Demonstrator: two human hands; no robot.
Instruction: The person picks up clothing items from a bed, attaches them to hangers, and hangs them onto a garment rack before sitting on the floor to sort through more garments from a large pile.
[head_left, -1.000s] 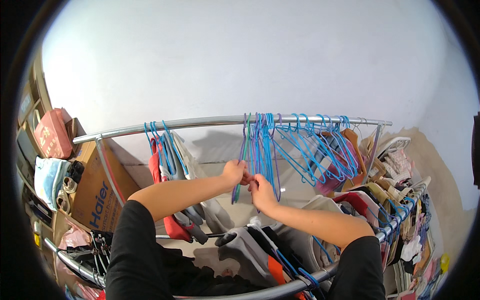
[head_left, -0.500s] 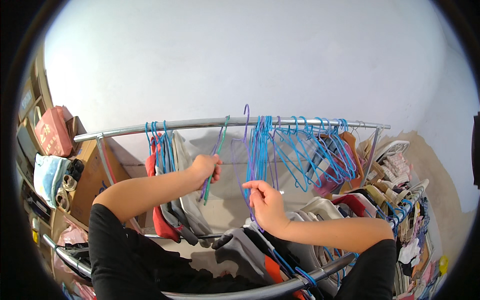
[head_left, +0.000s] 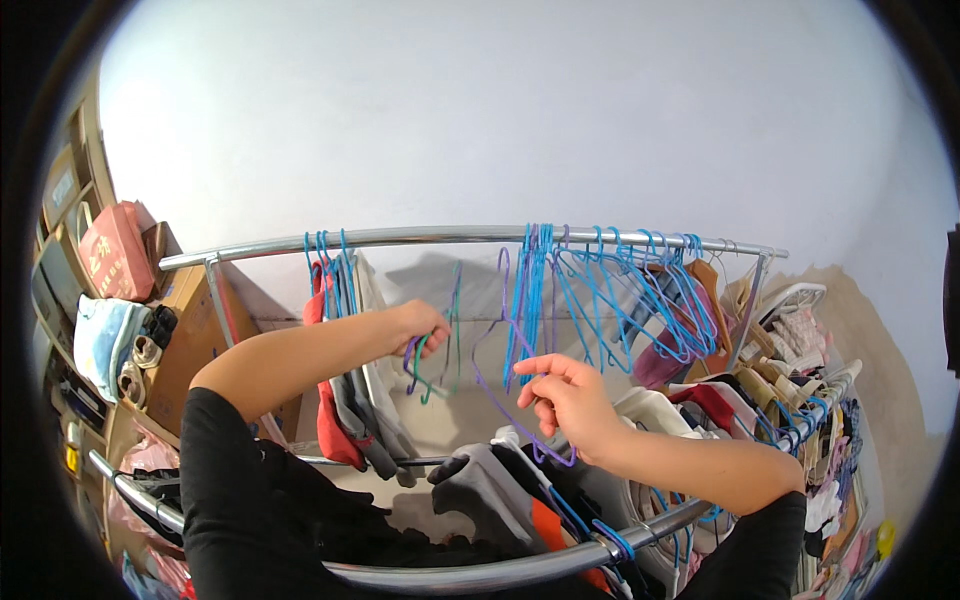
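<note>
My left hand (head_left: 428, 328) is closed around a green clothes hanger (head_left: 456, 300) and a purple clothes hanger (head_left: 409, 366), just below and in front of the far rail (head_left: 420, 236). Both are bare and clear of the rail. My right hand (head_left: 575, 408) grips another bare purple hanger (head_left: 478, 376), its index finger pointing left and the other fingers curled. That hanger's hook stands up near the rail, apart from it. Close behind it hangs a tight bunch of blue hangers (head_left: 530, 300) with some purple among them.
Red, grey and cream garments (head_left: 340, 420) hang left on the far rail; loose blue hangers (head_left: 640, 310) spread right. A curved near rail (head_left: 480, 575) crosses in front of me with clothes below. A cardboard box (head_left: 210, 335) and a pink bag (head_left: 115, 250) stand left.
The green and purple hangers in my left hand have come off the rail and tilted. My right hand has moved slightly right and down with its purple hanger, which has swung broadside.
</note>
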